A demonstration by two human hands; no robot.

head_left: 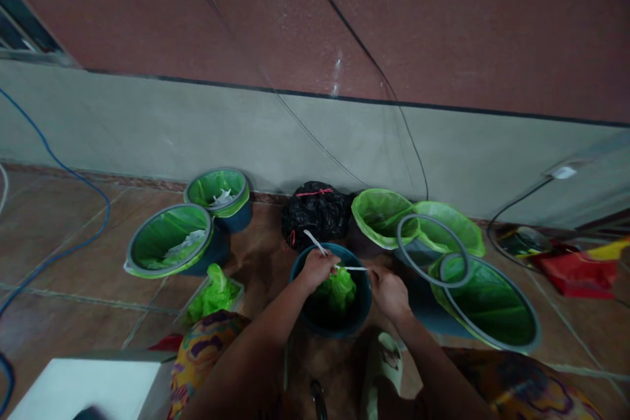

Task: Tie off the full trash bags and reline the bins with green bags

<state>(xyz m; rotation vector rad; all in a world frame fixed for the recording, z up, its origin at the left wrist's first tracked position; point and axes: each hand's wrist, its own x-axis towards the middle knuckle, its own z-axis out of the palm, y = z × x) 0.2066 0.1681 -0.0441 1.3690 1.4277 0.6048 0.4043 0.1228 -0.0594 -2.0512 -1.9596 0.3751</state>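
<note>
Over a dark blue bin in front of me, my left hand is closed on a white strip, whose loose end sticks up past the fingers. The strip runs taut to my right hand, closed on its other end. A bunched light-green plastic bag hangs just below my left hand, inside the bin. Whether the strip goes round the bag's neck is hidden by the fingers. Another crumpled green bag lies in a shallow tray to the left.
Green-lined bins stand at left and right. A loose grey ring rests across the right-hand bins. A tied black bag sits by the wall. A white box is at lower left, and a blue cable crosses the floor.
</note>
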